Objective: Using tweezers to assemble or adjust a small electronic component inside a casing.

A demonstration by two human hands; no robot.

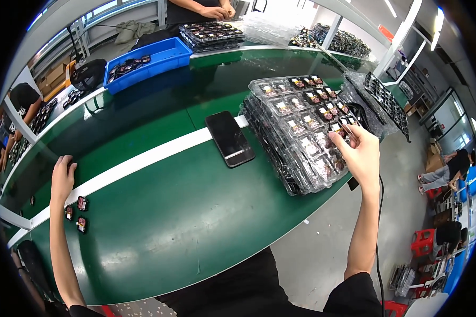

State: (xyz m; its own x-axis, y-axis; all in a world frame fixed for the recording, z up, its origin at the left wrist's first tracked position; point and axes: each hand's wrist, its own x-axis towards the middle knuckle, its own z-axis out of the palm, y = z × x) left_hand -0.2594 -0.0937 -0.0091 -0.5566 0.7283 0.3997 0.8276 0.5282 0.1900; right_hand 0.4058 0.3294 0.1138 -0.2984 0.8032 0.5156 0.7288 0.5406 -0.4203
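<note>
My right hand (360, 150) reaches over a stack of clear plastic trays (293, 132) on the right of the green belt and pinches a small dark part (337, 128) at one of the tray's pockets. Several pockets hold similar small dark-and-red parts. My left hand (62, 177) rests flat on the belt at the far left, fingers apart, holding nothing. Three small dark-and-red parts (78, 211) lie on the belt just beside it.
A black phone (229, 138) lies on the belt's white stripe (143, 158), left of the trays. A blue bin (145, 62) with parts stands at the back. Another person's hands (215, 10) work over dark trays (211, 33) beyond. More people sit at the left and right.
</note>
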